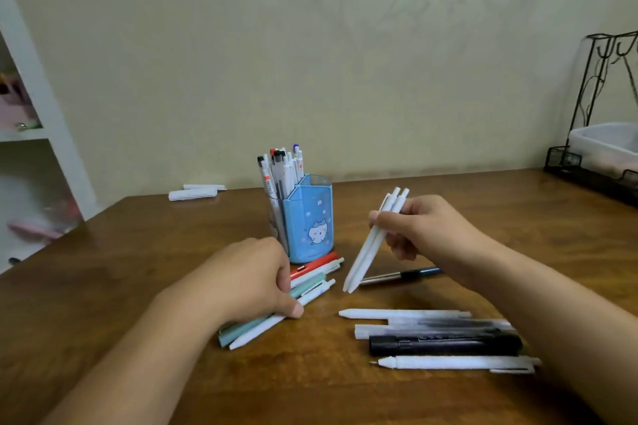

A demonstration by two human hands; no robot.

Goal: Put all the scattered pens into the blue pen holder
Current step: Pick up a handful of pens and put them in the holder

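Evidently no label reads clearly; right hand [419, 228] pinches white pens [373, 245]; left hand [255, 281] grips others.

A brown wooden table [138, 269] with visible grain stands against a pale cream wall [241, 45], which carries a faint embossed scroll pattern at upper right. A white shelving unit [45, 107] occupies the left edge, its contents pink and blurred. A black wire rack [593, 86] holding a white tray [607, 145] sits at the table's far right corner.
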